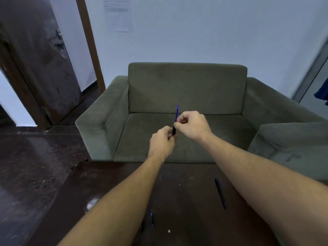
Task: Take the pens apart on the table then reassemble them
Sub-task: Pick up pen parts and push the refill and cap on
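Both hands are raised above the far edge of the dark table (113,189). My left hand (162,142) grips the lower end of a black pen barrel (174,130). A blue refill (177,113) sticks up out of the barrel, and my right hand (192,126) pinches it just above the barrel. A whole black pen (221,193) lies on the table to the right, under my right forearm. A small blue pen part (152,219) lies on the table beside my left forearm.
A grey-green sofa (186,89) stands right behind the table, with a cushion (291,139) at its right end. A dark wooden door (40,64) stands open at the left over a glossy dark floor (35,157). White specks mark the table top.
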